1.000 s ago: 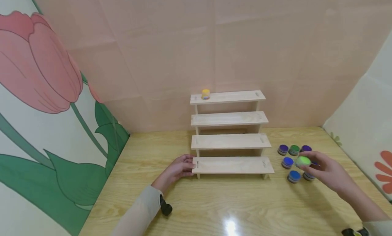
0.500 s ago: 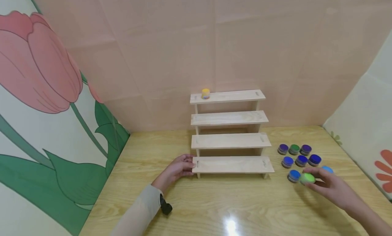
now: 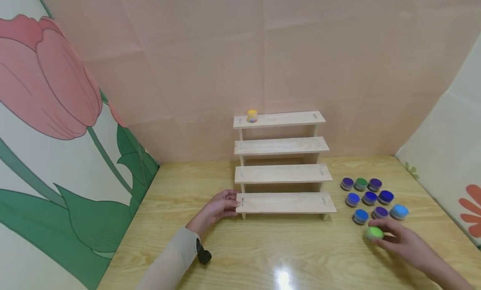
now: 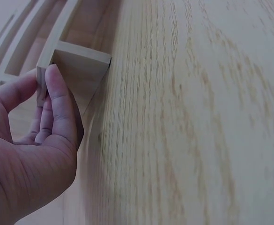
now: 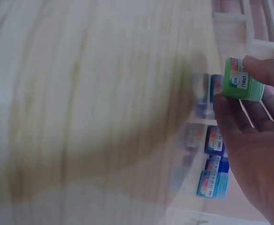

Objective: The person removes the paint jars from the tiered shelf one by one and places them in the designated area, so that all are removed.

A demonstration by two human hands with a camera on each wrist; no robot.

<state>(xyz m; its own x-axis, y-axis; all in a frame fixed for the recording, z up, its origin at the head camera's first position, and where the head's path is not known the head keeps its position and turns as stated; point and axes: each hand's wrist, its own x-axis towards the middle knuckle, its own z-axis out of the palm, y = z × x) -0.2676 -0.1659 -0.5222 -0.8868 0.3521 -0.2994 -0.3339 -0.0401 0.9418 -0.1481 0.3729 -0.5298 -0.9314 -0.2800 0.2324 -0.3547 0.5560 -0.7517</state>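
A light wooden four-step rack [image 3: 285, 202] stands on the table against the back cloth. My left hand [image 3: 217, 207] pinches the left end of its lowest step, thumb on one face and fingers on the other in the left wrist view. At the right, my right hand [image 3: 407, 244] holds a small paint jar with a light green lid [image 3: 374, 233] between thumb and fingers. In the right wrist view the green jar [image 5: 240, 80] is tilted, its label facing the camera. A yellow-lidded jar [image 3: 252, 116] sits at the left of the top step.
Right of the rack stand several jars in rows: purple [image 3: 347, 183], dark green [image 3: 361, 184], dark blue [image 3: 386, 197], blue [image 3: 360, 216] and light blue [image 3: 399, 212]. A tulip-printed panel [image 3: 67, 156] borders the left, a pale panel [image 3: 443, 143] the right.
My right hand has brought the green-lidded jar from above the other jars toward the table's front, uncovering the jars behind. My left hand keeps its place on the rack.
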